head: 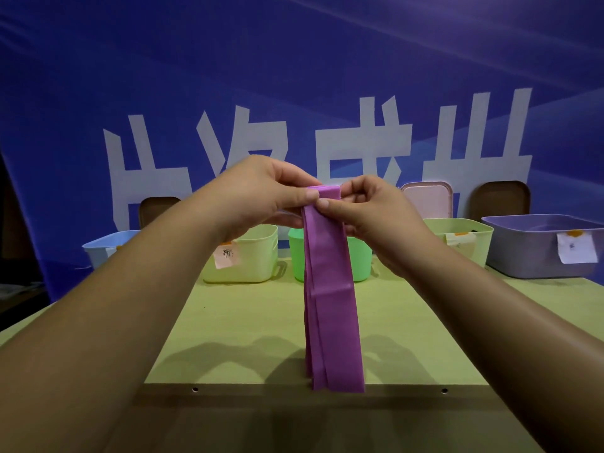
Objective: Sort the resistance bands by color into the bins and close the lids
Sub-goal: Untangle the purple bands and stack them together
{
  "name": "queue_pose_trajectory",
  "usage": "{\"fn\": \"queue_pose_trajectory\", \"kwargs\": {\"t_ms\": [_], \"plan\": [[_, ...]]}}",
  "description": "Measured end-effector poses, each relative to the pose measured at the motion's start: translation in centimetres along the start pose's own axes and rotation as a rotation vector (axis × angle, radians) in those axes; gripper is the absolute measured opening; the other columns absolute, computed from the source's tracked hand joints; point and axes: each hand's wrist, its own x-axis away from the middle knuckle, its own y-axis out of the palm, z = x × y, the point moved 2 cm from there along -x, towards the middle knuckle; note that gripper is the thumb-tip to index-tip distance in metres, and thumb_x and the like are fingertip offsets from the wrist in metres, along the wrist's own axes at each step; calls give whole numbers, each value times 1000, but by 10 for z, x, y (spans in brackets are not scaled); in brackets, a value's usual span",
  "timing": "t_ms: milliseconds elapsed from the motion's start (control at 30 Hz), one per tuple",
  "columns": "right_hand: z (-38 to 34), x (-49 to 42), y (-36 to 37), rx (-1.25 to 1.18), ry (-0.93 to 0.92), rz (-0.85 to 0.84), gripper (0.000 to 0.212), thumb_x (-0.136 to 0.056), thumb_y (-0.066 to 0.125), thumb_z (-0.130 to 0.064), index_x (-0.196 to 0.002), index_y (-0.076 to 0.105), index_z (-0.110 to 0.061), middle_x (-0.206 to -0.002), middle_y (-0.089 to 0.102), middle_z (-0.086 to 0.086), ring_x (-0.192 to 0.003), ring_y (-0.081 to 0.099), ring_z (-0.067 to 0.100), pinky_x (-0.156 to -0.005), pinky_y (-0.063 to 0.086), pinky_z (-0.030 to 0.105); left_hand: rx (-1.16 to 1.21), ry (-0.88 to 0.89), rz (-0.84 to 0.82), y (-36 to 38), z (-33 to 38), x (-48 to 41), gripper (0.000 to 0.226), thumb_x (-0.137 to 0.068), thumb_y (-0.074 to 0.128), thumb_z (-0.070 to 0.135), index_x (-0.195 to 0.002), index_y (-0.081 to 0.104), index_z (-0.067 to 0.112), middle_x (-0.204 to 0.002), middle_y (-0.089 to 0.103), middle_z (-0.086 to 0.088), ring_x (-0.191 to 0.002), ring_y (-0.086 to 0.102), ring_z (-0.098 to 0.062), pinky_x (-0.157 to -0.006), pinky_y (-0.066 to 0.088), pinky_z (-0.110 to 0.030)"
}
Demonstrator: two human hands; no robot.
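A purple resistance band (pixel 330 295) hangs folded in several layers above the table's middle, its lower end near the front edge. My left hand (pixel 261 191) and my right hand (pixel 369 207) both pinch its folded top, fingertips almost touching. Behind them stands a row of open bins: a light blue bin (pixel 98 250), a pale yellow bin (pixel 258 256), a green bin (pixel 297 253) partly hidden by the band, another pale yellow bin (pixel 464 230) and a purple-grey bin (pixel 529 250).
The yellow-green table (pixel 248 322) ends at a front edge with two small holes. Lids lean against the blue banner behind the bins: a brown lid (pixel 157 207), a pink lid (pixel 428 199) and another brown lid (pixel 501 197). Paper labels hang on several bins.
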Motion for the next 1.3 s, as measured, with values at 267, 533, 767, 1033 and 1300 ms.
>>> {"fn": "queue_pose_trajectory", "kwargs": {"t_ms": [267,533,767,1033,1300], "plan": [[5,8,6,-69,-49,-68,29,-98,79,-39,-121,74,-22,-113,80,0,-107,76,19,-92,61,42,-177,108,128,-6,16,-7,13,-105,69,23,-112,80,27,-90,82,6,-85,80,-11,-68,64,-22],[-3,8,28,-215,40,-193,27,-109,63,-37,-115,77,-15,-106,83,9,-99,79,23,-93,63,40,-23,165,172,-6,13,-11,17,-107,67,23,-118,79,28,-104,82,2,-96,76,-19,-79,61,-37],[9,3,31,-308,62,-49,31,-112,60,-33,-118,73,-5,-102,82,15,-93,82,32,-89,67,51,-18,43,487,25,-35,12,29,-101,69,48,-120,63,28,-108,72,6,-94,73,-13,-87,64,-44],[8,-11,9,-429,81,32,32,-111,60,-36,-128,70,-10,-107,78,19,-96,78,32,-95,63,52,-53,-141,214,94,-100,33,32,-93,78,53,-109,58,33,-106,69,13,-96,70,-10,-84,61,-38],[6,-9,-10,-367,113,78,31,-110,62,-39,-128,72,-16,-114,80,15,-103,81,30,-94,66,48,43,-135,158,122,-103,16,31,-87,88,41,-106,65,34,-102,72,14,-98,71,-11,-87,62,-38]]}}
